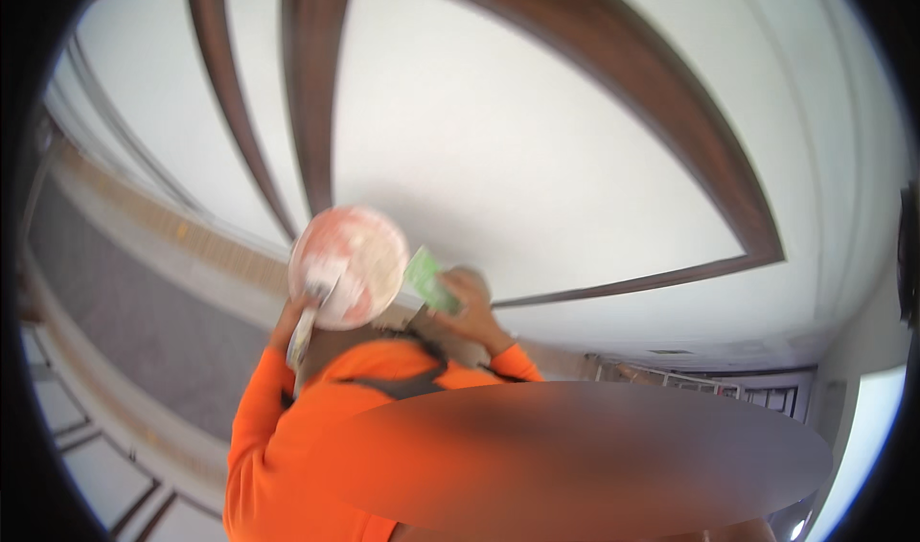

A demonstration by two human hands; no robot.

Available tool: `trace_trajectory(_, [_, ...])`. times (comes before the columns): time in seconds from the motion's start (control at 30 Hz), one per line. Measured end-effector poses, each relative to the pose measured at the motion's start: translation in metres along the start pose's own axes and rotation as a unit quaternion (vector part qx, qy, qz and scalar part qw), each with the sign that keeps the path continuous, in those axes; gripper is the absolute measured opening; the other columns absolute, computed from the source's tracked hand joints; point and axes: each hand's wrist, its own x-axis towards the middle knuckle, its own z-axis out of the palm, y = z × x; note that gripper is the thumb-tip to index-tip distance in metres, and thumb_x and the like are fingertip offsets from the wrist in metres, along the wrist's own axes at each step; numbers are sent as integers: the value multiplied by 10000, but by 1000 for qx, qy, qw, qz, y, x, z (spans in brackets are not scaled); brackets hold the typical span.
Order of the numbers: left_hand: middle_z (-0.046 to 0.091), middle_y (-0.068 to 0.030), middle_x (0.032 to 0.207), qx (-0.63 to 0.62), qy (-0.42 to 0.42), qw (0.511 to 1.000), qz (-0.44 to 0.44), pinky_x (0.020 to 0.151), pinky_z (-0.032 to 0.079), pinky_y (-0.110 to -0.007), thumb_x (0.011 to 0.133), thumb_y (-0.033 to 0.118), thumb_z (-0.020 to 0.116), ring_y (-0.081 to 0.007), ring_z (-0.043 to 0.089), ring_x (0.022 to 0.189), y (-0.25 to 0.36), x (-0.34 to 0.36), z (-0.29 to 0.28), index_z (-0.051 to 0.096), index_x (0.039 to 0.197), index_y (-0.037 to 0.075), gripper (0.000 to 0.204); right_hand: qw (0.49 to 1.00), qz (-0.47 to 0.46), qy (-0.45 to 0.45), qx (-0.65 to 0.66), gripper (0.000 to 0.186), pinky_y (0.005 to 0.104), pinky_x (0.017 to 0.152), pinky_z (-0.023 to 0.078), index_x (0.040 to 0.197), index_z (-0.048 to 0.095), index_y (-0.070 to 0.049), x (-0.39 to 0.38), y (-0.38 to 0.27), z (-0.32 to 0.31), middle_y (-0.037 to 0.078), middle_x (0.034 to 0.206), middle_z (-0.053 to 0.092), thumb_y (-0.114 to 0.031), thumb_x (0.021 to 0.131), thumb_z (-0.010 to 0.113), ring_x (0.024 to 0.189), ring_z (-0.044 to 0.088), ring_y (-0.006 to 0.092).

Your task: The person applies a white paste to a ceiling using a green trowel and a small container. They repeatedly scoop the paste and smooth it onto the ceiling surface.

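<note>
A round pinkish container [366,253], smeared with white and cream paste, is held in my left hand [292,317] at its lower left side. A putty knife [303,336] is in that hand too, its pale handle hanging down and its metal blade over the container's paste. Just right of the container, my right hand [465,307] grips a small flat green pad [429,276], slightly blurred, whose exact kind I cannot make out. Both of my forearms are in orange sleeves.
A white wall [517,139] with dark wooden trim [307,82] fills the upper view. A long grey floor strip with beige borders [144,283] runs down the left. At the lower right are a metal railing or ladder [661,377], which I cannot tell apart, and a bright opening [867,427].
</note>
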Motion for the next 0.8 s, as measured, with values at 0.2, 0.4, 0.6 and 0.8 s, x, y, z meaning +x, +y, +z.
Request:
trace_trajectory(0.2, [621,-57,925,43,-1,999,3,684,485,-329,793,228,669,-185,586,747,-18,29,-32,608,1233,-2,500,922,124,-80,359,630,321,913,513,1475,514,-1,-3,-4,-29,134,1396,611,-360,971,636,1140,619,202])
trace_trajectory(0.4, [615,-43,895,12,-15,1000,-22,672,471,-327,794,231,663,-178,572,726,-30,40,-45,630,1168,-10,446,779,84,-51,619,693,372,852,553,1508,438,7,-4,-26,-36,235,1385,589,-456,995,491,1075,660,300])
trace_trajectory(0.6, [655,-61,992,66,-13,998,-3,793,503,-341,791,238,680,-199,619,861,-9,27,-30,657,1158,-16,446,648,57,-76,755,776,409,802,550,1525,408,-10,5,-44,-36,308,1345,566,-588,1007,419,984,665,344])
trace_trajectory(0.8, [651,-98,1113,-2,-61,998,-24,911,508,-370,793,227,682,-250,628,977,-14,39,-34,590,1284,-33,562,633,37,-101,767,789,401,768,520,1532,414,-61,11,-59,-36,315,1332,564,-648,1005,396,974,643,347])
